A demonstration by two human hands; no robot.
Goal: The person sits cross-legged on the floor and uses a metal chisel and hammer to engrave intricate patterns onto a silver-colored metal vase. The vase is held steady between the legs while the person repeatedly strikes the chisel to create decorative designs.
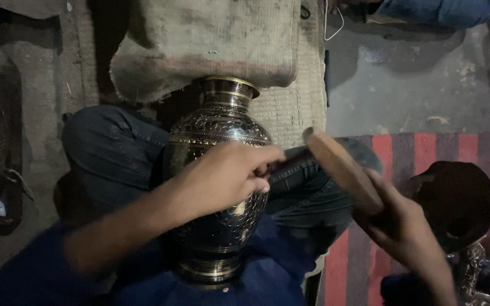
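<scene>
**A Shiny Vase On Our Lap**

We saw a grey floor (421,85) all around us. On it lay a rug with red and grey stripes (426,153), off to our right. A rough brown sack (211,39) sat in front of us, just past our knees in blue jeans (109,147).

The big metal vase (219,170) lay in our lap. It was dark and shiny, with tiny patterns and gold bands. Its mouth pointed away from us, right up against the sack.

Our left hand (225,173) rested on the side of the vase. Its fingers were curled in and pinched together. We could not tell if they held something small.

Our right hand (401,226) was clenched around a brown wooden stick (341,167). The stick was lifted up beside the vase and looked blurry. A dark round thing (457,201) sat on the rug near that hand.
</scene>
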